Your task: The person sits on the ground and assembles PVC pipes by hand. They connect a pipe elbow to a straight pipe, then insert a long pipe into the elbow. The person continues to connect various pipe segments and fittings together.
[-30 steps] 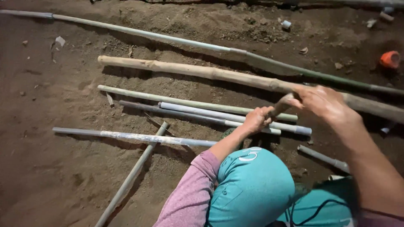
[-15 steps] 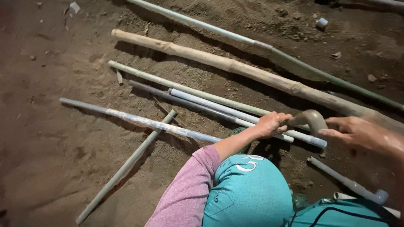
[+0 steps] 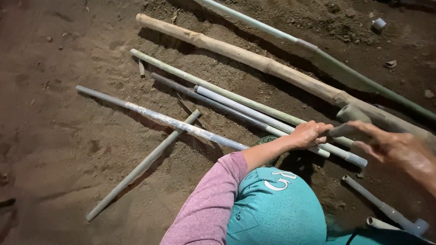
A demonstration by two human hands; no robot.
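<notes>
Down on the sandy ground (image 3: pixel 59 149) by the teal-clad knee (image 3: pixel 277 208), the left hand (image 3: pixel 309 134) curls around a white plastic pipe (image 3: pixel 254 113), the blurred right hand (image 3: pixel 395 147) clamps a grey elbow fitting (image 3: pixel 352 119) not yet joined, beyond them a thick bamboo pole (image 3: pixel 236 52).

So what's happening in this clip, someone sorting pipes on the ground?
A person crouches over sandy ground strewn with long pipes and a bamboo pole. The left hand rests on the white pipe. The right hand, blurred, holds a short grey elbow fitting near that pipe's end. Whether the fitting touches the pipe is unclear.
</notes>
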